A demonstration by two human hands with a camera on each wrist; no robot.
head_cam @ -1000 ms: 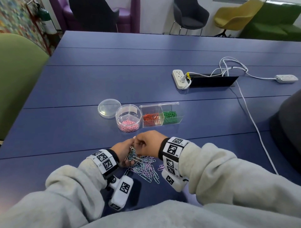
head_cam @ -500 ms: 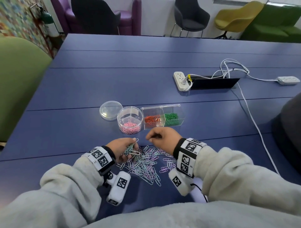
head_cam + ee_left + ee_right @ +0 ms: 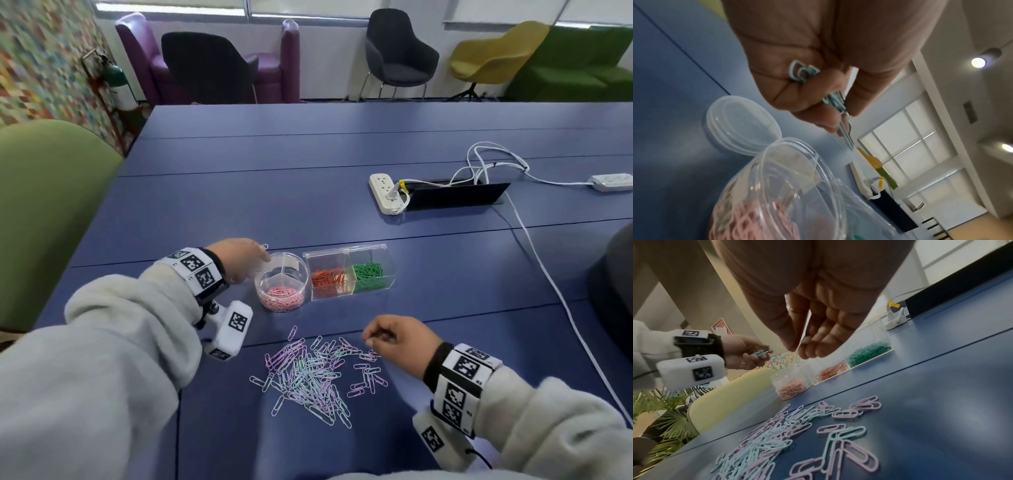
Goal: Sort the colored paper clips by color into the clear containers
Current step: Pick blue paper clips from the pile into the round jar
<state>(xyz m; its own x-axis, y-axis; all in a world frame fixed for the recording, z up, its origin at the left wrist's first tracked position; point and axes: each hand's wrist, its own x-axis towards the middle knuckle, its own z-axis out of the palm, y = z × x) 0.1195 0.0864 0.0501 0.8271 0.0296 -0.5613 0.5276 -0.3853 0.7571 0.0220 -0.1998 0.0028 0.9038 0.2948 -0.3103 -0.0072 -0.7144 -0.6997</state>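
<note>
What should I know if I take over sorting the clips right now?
Left hand: pinching a bunch of light blue clips by the round container.
Right hand: fingers curled above the loose pile; whether it pinches a clip is unclear.
Done: pink clips lie in the round container; orange clips and green clips in the rectangular box. The lid is off.
Left: drop the blue bunch, then sort the pile's blue and purple clips.

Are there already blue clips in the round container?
No: the round container shows only pink clips in its near section, while the left hand holds the blue clips above it.
</note>
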